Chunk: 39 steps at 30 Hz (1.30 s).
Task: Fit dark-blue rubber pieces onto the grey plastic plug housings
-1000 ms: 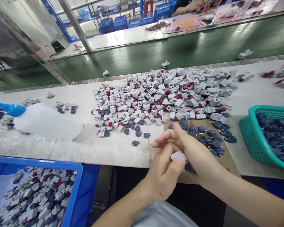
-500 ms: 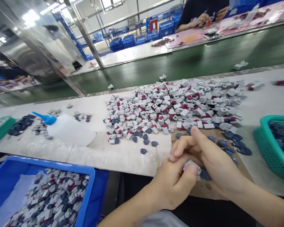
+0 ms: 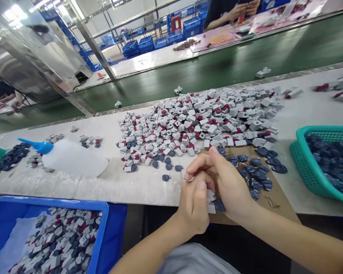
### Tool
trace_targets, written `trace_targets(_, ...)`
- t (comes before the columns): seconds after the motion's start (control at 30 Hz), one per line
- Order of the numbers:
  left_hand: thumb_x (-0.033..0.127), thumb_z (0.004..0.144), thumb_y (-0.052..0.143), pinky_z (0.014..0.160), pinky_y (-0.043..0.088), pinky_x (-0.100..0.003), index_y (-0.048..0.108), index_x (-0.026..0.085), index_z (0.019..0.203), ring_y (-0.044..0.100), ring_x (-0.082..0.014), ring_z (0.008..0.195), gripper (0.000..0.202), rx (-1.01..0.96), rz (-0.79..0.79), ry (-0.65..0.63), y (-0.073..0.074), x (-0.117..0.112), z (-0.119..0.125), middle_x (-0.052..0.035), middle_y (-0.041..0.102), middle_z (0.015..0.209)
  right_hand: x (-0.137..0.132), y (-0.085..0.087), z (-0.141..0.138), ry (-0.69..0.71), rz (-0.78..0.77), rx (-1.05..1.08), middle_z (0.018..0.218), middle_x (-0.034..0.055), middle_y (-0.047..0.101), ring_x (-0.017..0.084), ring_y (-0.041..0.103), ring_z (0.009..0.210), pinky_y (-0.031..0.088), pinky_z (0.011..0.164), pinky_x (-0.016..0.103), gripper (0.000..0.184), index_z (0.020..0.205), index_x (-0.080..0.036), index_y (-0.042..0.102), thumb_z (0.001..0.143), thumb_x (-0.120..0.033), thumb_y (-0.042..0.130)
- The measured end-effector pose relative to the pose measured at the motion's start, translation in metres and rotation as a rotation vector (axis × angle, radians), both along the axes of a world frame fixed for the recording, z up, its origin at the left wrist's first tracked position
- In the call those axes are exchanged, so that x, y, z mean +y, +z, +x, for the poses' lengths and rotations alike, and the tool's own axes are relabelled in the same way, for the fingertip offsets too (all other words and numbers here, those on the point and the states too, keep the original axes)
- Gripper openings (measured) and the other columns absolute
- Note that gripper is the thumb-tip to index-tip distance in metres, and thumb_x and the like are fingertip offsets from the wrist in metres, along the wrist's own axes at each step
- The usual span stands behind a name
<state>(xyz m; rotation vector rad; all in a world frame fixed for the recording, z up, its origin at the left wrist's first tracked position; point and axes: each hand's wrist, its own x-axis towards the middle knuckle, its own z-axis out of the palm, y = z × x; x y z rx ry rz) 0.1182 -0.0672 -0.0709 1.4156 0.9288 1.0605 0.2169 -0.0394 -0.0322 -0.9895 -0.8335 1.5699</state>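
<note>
My left hand (image 3: pixel 193 207) and my right hand (image 3: pixel 224 182) meet at the near edge of the workbench, fingers closed round a small white block with a dark blue piece (image 3: pixel 214 202) between them. The left thumb presses on top of the block. Just beyond the hands lies a scatter of dark blue pieces (image 3: pixel 255 172) on a brown cardboard sheet (image 3: pixel 277 199). Farther back spreads a big heap of white and red blocks (image 3: pixel 205 118).
A blue bin (image 3: pixel 103 224) of assembled parts sits at lower left. A white squeeze bottle with a blue nozzle (image 3: pixel 71 161) lies on the bench. A teal basket (image 3: pixel 305 167) of blue pieces stands at right. Behind runs a green conveyor belt (image 3: pixel 217 68), with another person's hands across it.
The view shifted slightly; my hands stayed together on the small part, with the left thumb moving up over the block and the fingers regripping it.
</note>
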Motion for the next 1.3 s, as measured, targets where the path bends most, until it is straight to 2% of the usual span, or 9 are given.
trace_targets(0.1,0.038,0.098,0.023,0.069,0.04,-0.029,0.044,0.021,0.07,0.048,-0.0167,0.07,0.039,0.08,0.194,0.114,-0.005,0.0,0.001,-0.0023,0.051,0.07,-0.004,-0.003,-0.007,0.009,0.079,0.004,0.061,0.0074,0.065,0.015,0.059,0.055,0.048,0.05,0.019,0.059,0.06,-0.015,0.067,0.078,-0.071,0.064)
trace_targets(0.2,0.036,0.098,0.023,0.063,0.042,-0.029,0.046,0.021,0.068,0.049,-0.0169,0.064,0.041,0.125,0.349,0.185,-0.011,-0.002,0.001,-0.0029,0.052,0.065,-0.009,-0.006,-0.013,-0.036,0.15,-0.002,0.055,0.0078,0.063,0.013,0.057,0.049,0.042,0.042,0.016,0.062,0.055,-0.015,0.066,0.083,-0.07,0.06)
trace_targets(0.37,0.035,0.099,0.022,0.055,0.043,-0.03,0.051,0.021,0.068,0.054,-0.0171,0.059,0.045,0.173,0.439,0.24,-0.013,-0.007,-0.004,-0.0034,0.057,0.061,-0.015,-0.003,-0.021,-0.092,0.252,-0.023,0.05,0.0044,0.057,0.013,0.056,0.05,0.043,0.043,0.018,0.062,0.047,-0.017,0.056,0.086,-0.064,0.061)
trace_targets(0.57,0.043,0.098,0.026,0.063,0.047,-0.031,0.062,0.019,0.076,0.058,-0.019,0.068,0.049,0.191,0.36,0.433,-0.007,-0.011,-0.017,-0.0075,0.063,0.072,-0.012,0.009,-0.04,-0.087,0.25,-0.026,0.055,0.0047,0.059,0.015,0.056,0.051,0.048,0.047,0.022,0.063,0.054,-0.017,0.049,0.084,-0.072,0.057)
trace_targets(0.7,0.036,0.093,0.032,0.065,0.046,-0.028,0.057,0.018,0.065,0.058,-0.0165,0.069,0.041,0.032,0.006,0.581,0.013,0.01,-0.032,-0.0054,0.061,0.068,0.015,0.021,-0.068,0.076,0.123,-0.156,0.056,0.0072,0.06,0.015,0.055,0.048,0.044,0.041,0.021,0.071,0.06,-0.018,0.051,0.075,-0.087,0.048)
trace_targets(0.83,0.033,0.086,0.037,0.04,0.028,-0.018,0.051,0.018,0.063,0.038,-0.008,0.041,0.032,-0.421,-0.555,0.548,0.047,0.049,-0.069,0.0029,0.047,0.052,0.086,0.039,-0.109,0.235,0.078,-0.345,0.077,0.0118,0.067,0.021,0.066,0.071,0.054,0.059,0.027,0.083,0.081,-0.015,0.06,0.084,-0.087,0.017)
trace_targets(0.97,0.038,0.091,0.031,0.036,0.016,-0.017,0.055,0.017,0.067,0.018,-0.0052,0.031,0.04,-0.767,-0.697,0.455,0.063,0.084,-0.118,0.0064,0.035,0.037,0.205,0.047,-0.166,0.199,0.166,-0.665,0.112,0.0109,0.063,0.019,0.061,0.102,0.05,0.091,0.034,0.064,0.107,-0.013,0.058,0.105,-0.049,0.005)
trace_targets(1.13,0.05,0.082,0.052,0.034,0.013,-0.017,0.056,0.018,0.065,0.016,-0.0041,0.029,0.036,-1.05,-0.746,0.518,0.027,0.116,-0.146,0.0072,0.034,0.033,0.349,0.019,-0.257,0.311,0.413,-1.188,0.131,0.012,0.05,0.029,0.044,0.124,0.034,0.107,0.053,0.033,0.121,-0.013,0.057,0.097,-0.037,0.058)
trace_targets(1.3,0.059,0.063,0.074,0.035,0.028,-0.02,0.048,0.02,0.052,0.038,-0.009,0.034,0.048,-1.097,-0.676,0.598,-0.024,0.133,-0.14,0.0025,0.042,0.038,0.425,-0.025,-0.344,0.549,0.713,-1.483,0.143,0.0122,0.038,0.032,0.039,0.129,0.036,0.106,0.056,0.043,0.134,-0.018,0.05,0.095,-0.032,0.062)
